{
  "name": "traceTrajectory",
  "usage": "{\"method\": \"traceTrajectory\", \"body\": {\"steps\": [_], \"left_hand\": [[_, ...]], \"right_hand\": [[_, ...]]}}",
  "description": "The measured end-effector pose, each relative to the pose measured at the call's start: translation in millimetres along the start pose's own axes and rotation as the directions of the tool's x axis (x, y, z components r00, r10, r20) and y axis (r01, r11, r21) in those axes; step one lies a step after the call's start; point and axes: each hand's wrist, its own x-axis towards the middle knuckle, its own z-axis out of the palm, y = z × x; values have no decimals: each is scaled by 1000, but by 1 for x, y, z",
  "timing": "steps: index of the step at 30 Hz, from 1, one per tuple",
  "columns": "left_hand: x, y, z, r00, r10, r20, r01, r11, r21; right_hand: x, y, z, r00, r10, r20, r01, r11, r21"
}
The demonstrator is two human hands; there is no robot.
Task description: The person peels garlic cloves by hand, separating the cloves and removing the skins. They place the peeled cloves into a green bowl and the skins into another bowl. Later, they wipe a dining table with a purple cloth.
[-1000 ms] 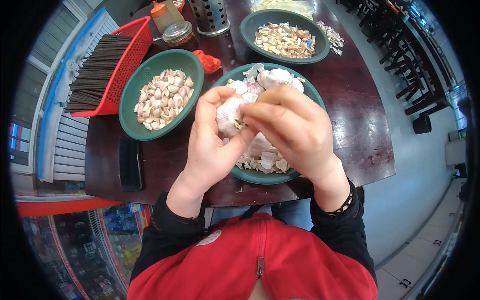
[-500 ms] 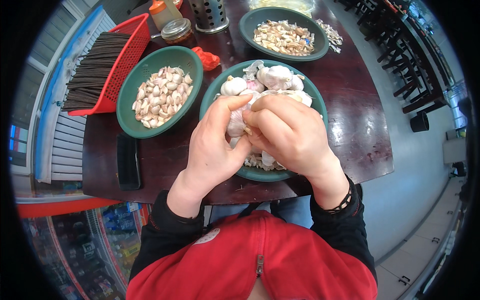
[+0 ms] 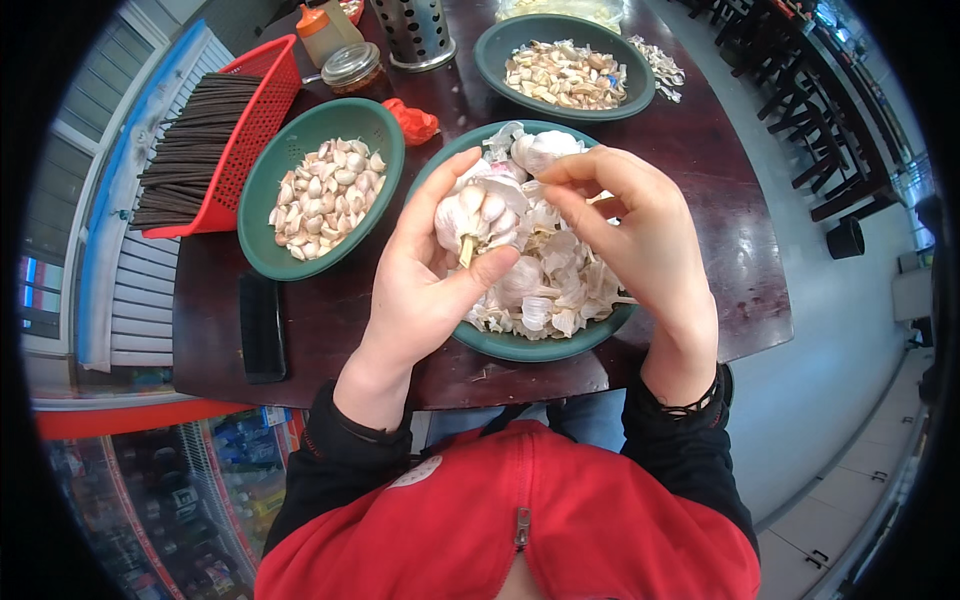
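Note:
A garlic bulb rests in my left hand, its fingers and thumb closed around it. Some outer skin is off, so cloves show around the stem, which points toward me. Just right of the bulb, my right hand is closed in a pinch, with a pale flap of garlic skin at its fingertips. Both hands are above a green basin that holds loose papery peelings and whole garlic bulbs at its far side. The right hand hides part of the basin.
At left stand a green colander of separated cloves and a red basket of dark sticks. A second green bowl of cloves is at the back. Near the table's left edge lies a black phone-like slab. A glass jar stands behind.
My hands have moved apart from their joint grip. The left has tilted the bulb, showing cloves and stem; the right has shifted rightward, uncovering the peelings below.

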Motion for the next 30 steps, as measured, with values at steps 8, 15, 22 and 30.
{"method": "traceTrajectory", "body": {"steps": [8, 15, 22, 30], "left_hand": [[-3, -1, 3, 990, -5, 143, -11, 994, 113], [-2, 3, -6, 989, 56, 136, -17, 961, -275], [-3, 5, -7, 992, -59, 115, 99, 918, -383], [-4, -6, 1, 994, 31, 108, 0, 960, -278]], "right_hand": [[-4, -5, 22, 993, -35, 108, 7, 970, 245], [0, 9, 24, 993, -47, -112, 57, 994, 92], [5, -3, 9, 968, -206, -147, 200, 978, -50], [-8, -15, 28, 987, 65, 146, -115, 922, 370]]}}
